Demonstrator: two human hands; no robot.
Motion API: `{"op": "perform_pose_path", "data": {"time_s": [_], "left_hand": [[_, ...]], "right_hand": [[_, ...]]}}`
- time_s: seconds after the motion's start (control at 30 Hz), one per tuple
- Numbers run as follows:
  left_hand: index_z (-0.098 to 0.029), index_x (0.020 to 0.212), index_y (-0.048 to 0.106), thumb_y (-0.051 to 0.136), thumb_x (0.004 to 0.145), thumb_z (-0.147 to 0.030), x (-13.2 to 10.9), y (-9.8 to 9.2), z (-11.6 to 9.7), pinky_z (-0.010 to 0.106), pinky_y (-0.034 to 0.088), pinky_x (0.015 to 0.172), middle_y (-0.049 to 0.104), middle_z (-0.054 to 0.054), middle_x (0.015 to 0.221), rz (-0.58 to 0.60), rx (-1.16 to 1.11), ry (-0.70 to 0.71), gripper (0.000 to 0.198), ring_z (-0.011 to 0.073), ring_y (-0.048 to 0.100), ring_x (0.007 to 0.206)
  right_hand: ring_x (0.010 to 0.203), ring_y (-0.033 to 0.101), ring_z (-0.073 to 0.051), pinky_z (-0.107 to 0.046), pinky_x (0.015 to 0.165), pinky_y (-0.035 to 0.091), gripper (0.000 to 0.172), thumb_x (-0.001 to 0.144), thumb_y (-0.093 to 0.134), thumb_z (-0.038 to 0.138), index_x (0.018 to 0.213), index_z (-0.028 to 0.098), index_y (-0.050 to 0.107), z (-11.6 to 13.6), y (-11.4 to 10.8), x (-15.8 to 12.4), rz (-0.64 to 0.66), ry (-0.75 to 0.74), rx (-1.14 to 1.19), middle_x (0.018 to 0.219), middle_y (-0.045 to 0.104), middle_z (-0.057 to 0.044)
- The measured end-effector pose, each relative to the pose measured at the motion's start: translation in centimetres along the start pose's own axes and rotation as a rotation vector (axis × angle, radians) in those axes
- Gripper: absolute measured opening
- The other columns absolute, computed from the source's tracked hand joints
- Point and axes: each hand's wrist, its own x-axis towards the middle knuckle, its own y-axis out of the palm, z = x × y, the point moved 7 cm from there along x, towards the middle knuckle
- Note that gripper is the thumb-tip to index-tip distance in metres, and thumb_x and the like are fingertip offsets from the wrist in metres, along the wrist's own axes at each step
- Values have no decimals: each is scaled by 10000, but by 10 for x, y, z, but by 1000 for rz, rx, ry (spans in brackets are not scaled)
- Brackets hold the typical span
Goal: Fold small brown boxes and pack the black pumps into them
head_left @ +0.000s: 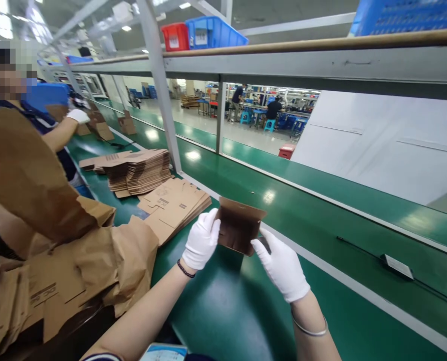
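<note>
A small brown cardboard box [239,225], partly folded with its top flap up, is held above the green conveyor belt [223,311]. My left hand [201,240], in a white glove, grips its left side with fingers curled round the edge. My right hand [281,265], also gloved, holds the box's lower right corner. A stack of flat cardboard blanks [174,205] lies just left of my left hand.
A taller pile of flat blanks [139,170] sits farther back on the belt. Crumpled brown paper wrapping [76,260] fills the left. A co-worker's gloved hand [77,116] handles boxes at far left. A small white device with a cable [396,265] lies on the belt at right.
</note>
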Motion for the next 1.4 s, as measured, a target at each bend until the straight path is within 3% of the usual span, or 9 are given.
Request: {"op": "perform_pose_path", "data": {"time_s": [0.63,0.77,0.83,0.9,1.03,1.1,1.17,1.27,1.4], "left_hand": [[-180,1209,632,477,968,-381,-8,6,7,396,600,899,724,105,1129,129,25,-4,350,233,700,1014],[-155,1395,484,504,949,-403,-15,-7,3,507,549,968,612,200,1324,3,84,-10,510,324,604,1213],[-166,1480,360,510,945,-348,-26,-19,-13,522,519,998,553,222,1385,-94,56,64,584,332,554,1275],[-193,1513,291,507,940,-283,-44,-25,-35,497,506,1014,548,205,1387,-91,-56,195,618,305,546,1284],[-221,1467,393,503,936,-235,-94,-6,-70,409,518,1006,629,141,1314,215,-267,446,542,250,601,1209],[-247,1364,532,534,926,-271,-121,16,-80,327,548,945,675,85,1265,397,-289,589,439,221,646,1123],[-270,1246,632,566,907,-318,-140,35,-88,288,563,887,702,42,1230,466,-295,755,349,211,663,1074],[-268,1165,682,582,895,-391,-151,47,-95,273,560,861,718,31,1202,401,-309,904,313,209,664,1067],[-254,1152,690,563,910,-438,-149,50,-95,251,547,868,725,42,1189,324,-317,950,330,192,667,1067]], "right_hand": [[965,726,-326,-457,796,584,786,901,284,615,1499,119,402,-27,58,10,254,200,-16,1220,692,-177],[968,726,-327,-461,801,580,739,907,314,601,1486,156,427,-29,61,14,220,159,-12,1162,722,-146],[961,730,-313,-439,795,581,679,916,343,573,1462,184,454,-22,57,14,201,141,14,1124,738,-124],[956,732,-292,-405,791,575,597,936,369,510,1438,203,472,-9,51,12,214,106,49,1096,748,-103],[965,724,-272,-362,795,544,417,962,427,432,1303,236,566,11,34,11,187,68,51,1024,763,-62],[1001,711,-280,-356,802,535,451,954,465,518,1277,225,580,4,27,16,175,94,19,1030,760,-68],[1025,699,-281,-358,816,529,526,950,449,593,1300,216,562,-8,20,19,178,118,-4,1060,752,-69],[1032,689,-292,-388,816,534,596,955,390,643,1340,210,530,-21,10,19,209,131,-25,1121,734,-71],[1038,685,-297,-411,832,543,563,964,399,607,1337,210,543,-26,4,17,242,135,-63,1133,733,-67]]}}
